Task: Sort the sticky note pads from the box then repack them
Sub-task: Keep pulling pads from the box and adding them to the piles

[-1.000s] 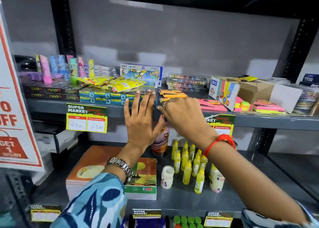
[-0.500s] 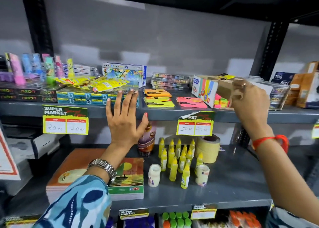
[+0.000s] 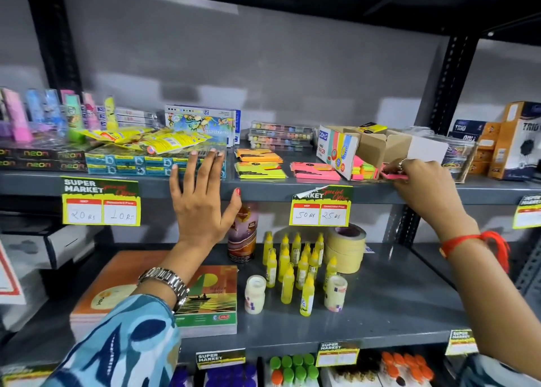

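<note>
An open cardboard box lies on its side on the upper shelf, with neon sticky note pads showing in its mouth. My right hand pinches a pink pad just outside the box opening. Sorted piles lie to the left of the box: an orange pile, a yellow pile and a pink pile. A yellow pad rests on top of the box. My left hand is flat with spread fingers against the shelf's front edge, holding nothing.
The upper shelf also carries teal packs, yellow sachets, a colour box and cartons at the right. Below stand yellow glue bottles, tape rolls, a cup and notebooks.
My right hand left the orange pile, moved right to the box mouth, dropped lower and now pinches a pink pad. The view shifted right. My left hand stayed on the shelf edge.
</note>
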Motion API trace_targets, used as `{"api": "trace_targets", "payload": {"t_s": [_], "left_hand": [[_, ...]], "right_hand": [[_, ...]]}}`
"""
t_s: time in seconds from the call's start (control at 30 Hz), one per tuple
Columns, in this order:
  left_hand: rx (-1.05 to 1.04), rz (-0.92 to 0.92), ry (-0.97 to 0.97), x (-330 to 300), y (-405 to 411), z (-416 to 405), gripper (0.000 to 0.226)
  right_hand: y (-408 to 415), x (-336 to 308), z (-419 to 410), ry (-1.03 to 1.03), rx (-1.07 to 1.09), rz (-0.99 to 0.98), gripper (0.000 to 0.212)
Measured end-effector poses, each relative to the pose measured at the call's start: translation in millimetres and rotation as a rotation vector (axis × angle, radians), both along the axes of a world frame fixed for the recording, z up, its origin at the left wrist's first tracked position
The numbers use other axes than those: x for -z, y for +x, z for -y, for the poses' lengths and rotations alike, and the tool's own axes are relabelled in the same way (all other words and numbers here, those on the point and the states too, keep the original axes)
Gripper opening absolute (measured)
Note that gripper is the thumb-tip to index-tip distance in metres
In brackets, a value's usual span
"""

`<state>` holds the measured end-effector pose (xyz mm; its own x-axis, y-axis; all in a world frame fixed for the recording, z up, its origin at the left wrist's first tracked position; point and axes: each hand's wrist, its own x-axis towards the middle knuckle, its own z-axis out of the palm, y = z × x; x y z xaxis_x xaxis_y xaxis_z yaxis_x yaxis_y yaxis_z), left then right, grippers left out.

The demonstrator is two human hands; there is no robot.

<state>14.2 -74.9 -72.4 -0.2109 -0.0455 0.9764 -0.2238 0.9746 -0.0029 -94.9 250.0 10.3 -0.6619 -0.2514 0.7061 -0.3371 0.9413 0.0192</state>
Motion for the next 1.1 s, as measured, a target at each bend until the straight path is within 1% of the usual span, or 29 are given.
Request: {"api": "trace_targets", "payload": {"t_s": [0.17, 0.23, 0.33, 0.4, 0.47, 0.53, 0.63, 0.7, 0.73, 0.8, 0.83, 0.9, 0.97, 1.03, 1.1], "left_hand": [[0.001, 0.020, 0.002, -1, 2, -1, 0.061], [0.001, 0.024, 0.003, -1, 2, 0, 0.061], [-0.007, 0.028, 0.004, -1, 2, 0, 0.061], [-0.021, 0.027, -0.002, -1, 1, 0, 0.061], [-0.025, 0.017, -0.007, 0, 1, 0, 0.061], [-0.019, 0.001, -0.004, -1, 0, 0, 0.061], [-0.013, -0.008, 0.004, 0, 0, -1, 0.061], [-0.011, 0.001, 0.000, 0, 1, -1, 0.061], [-0.010, 0.007, 0.000, 0, 2, -1, 0.061], [-0.010, 0.015, 0.002, 0, 3, 0, 0.061], [-0.008, 0.016, 0.006, -1, 2, -1, 0.061], [0.000, 0.019, 0.012, 0, 2, -1, 0.061], [-0.005, 0.013, 0.006, 0, 1, -1, 0.060], [-0.009, 0.001, -0.001, 0, 0, 0, 0.060], [-0.011, -0.001, -0.002, 1, 0, 0, 0.060]], "right_hand": [[13, 4, -4, -0.012, 0.033, -0.059, 0.017], [16, 7, -7, -0.082, 0.026, -0.119, 0.013], [25, 11, -9, -0.278, -0.036, -0.361, 0.014], [35, 9, -3, -0.412, -0.143, -0.566, 0.018], [47, 5, 10, -0.443, -0.293, -0.741, 0.018], [58, 2, 31, -0.368, -0.428, -0.820, 0.016], [70, 1, 70, -0.173, -0.526, -0.767, 0.020], [71, 0, 92, -0.064, -0.480, -0.651, 0.025], [69, 0, 100, -0.008, -0.411, -0.549, 0.026], [63, -2, 112, 0.102, -0.242, -0.277, 0.015], [60, -2, 116, 0.139, -0.200, -0.162, 0.011], [55, -1, 120, 0.166, -0.189, -0.065, 0.011], [52, 0, 121, 0.162, -0.215, -0.035, 0.010], [51, -1, 117, 0.111, -0.274, -0.015, 0.013], [53, -3, 106, 0.022, -0.304, -0.046, 0.015]]}}
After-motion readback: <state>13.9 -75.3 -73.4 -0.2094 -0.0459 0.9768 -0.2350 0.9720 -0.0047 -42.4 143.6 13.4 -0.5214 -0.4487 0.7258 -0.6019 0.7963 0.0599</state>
